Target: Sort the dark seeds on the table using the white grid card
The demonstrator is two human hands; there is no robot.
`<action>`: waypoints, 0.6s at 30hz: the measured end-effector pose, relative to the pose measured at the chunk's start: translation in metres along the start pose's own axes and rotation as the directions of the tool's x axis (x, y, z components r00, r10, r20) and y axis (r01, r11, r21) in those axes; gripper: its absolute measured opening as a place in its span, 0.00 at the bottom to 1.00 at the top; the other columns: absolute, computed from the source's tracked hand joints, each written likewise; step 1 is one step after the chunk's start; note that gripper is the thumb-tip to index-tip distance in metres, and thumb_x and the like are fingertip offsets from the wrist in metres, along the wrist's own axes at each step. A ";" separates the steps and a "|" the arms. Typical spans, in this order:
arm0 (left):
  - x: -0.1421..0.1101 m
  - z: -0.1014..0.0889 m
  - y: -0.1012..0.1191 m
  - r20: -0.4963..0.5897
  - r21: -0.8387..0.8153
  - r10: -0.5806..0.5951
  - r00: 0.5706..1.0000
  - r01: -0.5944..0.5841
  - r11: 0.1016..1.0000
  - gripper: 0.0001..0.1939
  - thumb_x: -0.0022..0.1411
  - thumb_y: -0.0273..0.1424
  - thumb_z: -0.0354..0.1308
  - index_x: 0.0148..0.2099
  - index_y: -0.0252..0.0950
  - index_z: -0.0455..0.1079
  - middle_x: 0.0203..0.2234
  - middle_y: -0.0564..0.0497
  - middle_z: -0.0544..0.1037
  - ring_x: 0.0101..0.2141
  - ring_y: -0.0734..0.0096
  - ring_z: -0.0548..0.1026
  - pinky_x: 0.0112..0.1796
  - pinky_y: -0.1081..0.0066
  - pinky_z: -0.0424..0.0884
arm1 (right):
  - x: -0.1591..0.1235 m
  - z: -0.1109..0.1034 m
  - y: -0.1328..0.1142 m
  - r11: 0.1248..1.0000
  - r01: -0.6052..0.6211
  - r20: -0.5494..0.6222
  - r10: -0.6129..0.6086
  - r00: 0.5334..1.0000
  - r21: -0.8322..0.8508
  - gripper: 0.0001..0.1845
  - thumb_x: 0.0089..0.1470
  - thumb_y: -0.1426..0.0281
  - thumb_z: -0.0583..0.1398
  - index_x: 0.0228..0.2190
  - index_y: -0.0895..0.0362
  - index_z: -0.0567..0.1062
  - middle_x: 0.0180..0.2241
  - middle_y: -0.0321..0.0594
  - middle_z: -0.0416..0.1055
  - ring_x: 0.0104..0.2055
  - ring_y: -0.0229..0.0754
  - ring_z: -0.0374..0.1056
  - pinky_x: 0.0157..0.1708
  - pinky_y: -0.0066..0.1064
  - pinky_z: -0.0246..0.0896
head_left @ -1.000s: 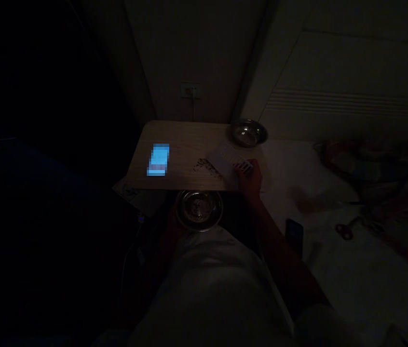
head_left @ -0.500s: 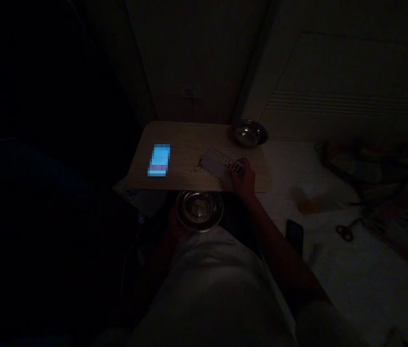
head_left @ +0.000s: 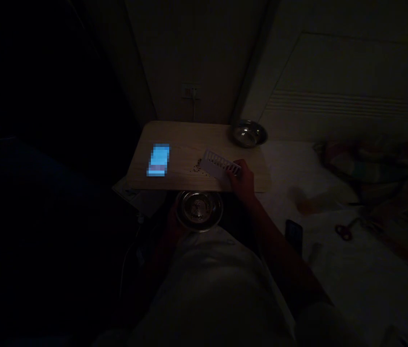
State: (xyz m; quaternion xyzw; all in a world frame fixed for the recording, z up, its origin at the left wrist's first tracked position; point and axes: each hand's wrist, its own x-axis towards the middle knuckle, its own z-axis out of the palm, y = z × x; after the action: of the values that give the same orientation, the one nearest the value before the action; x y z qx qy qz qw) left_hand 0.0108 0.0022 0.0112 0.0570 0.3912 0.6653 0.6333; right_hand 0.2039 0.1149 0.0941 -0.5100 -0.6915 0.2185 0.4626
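Observation:
The scene is very dim. My right hand (head_left: 242,180) is closed on a pale, flat plastic piece with a row of slots (head_left: 214,164), held low over the wooden board (head_left: 182,135). Small dark bits (head_left: 197,166) lie scattered on the board at the piece's left end. Below the board's near edge, my left hand (head_left: 175,219) grips the left side of a metal bowl (head_left: 219,217); its fingers are partly hidden in shadow. Some small bits show in the bottom of that bowl.
A lit, blurred-out screen (head_left: 158,160) lies on the board's left side. Another metal bowl (head_left: 250,134) stands at the back right corner. On the white cloth to the right are a dark phone-like device (head_left: 294,236), red-handled scissors (head_left: 344,232) and a colourful cloth (head_left: 363,168).
My right hand and the slotted piece have shifted very slightly to the left and down. The bowl in my left hand stays about where it was.

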 end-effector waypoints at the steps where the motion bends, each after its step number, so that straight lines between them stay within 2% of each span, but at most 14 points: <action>1: 0.000 0.000 0.000 0.004 0.000 0.001 1.000 -0.001 1.000 0.18 0.56 0.39 0.55 0.47 0.40 0.72 0.43 0.50 0.77 0.54 0.58 0.65 0.54 0.58 0.60 | 0.000 -0.001 0.000 1.000 0.002 0.014 -0.002 1.000 -0.003 0.10 0.48 0.65 0.57 0.34 0.55 0.65 0.28 0.36 0.67 0.28 0.40 0.64 0.28 0.31 0.56; 3: -0.001 0.001 0.001 0.009 0.004 0.001 1.000 -0.001 1.000 0.18 0.55 0.38 0.56 0.47 0.40 0.72 0.44 0.50 0.77 0.55 0.58 0.65 0.54 0.58 0.59 | -0.001 -0.002 -0.002 1.000 0.002 0.031 -0.002 1.000 -0.005 0.10 0.49 0.65 0.57 0.34 0.55 0.65 0.27 0.35 0.67 0.28 0.40 0.64 0.27 0.30 0.56; 11: -0.003 0.003 0.000 -0.007 -0.010 0.016 1.000 -0.017 1.000 0.17 0.55 0.38 0.56 0.46 0.41 0.73 0.46 0.51 0.76 0.56 0.57 0.63 0.55 0.58 0.59 | -0.004 -0.009 -0.006 1.000 -0.016 -0.033 0.017 0.999 0.017 0.10 0.49 0.65 0.58 0.33 0.55 0.66 0.28 0.35 0.67 0.28 0.39 0.63 0.28 0.30 0.56; 18: -0.003 -0.009 0.000 -0.057 0.046 0.069 0.996 -0.067 0.997 0.17 0.53 0.33 0.58 0.47 0.42 0.72 0.46 0.52 0.75 0.58 0.59 0.60 0.56 0.60 0.57 | -0.012 -0.021 -0.006 0.999 -0.032 -0.014 0.032 0.999 -0.012 0.09 0.48 0.66 0.58 0.33 0.54 0.66 0.26 0.34 0.67 0.27 0.39 0.62 0.27 0.29 0.55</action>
State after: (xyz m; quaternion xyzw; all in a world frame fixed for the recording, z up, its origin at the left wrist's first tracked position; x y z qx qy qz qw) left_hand 0.0066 -0.0047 0.0064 0.0646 0.4220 0.6791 0.5971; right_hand 0.2199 0.0982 0.1039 -0.5255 -0.6812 0.2181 0.4608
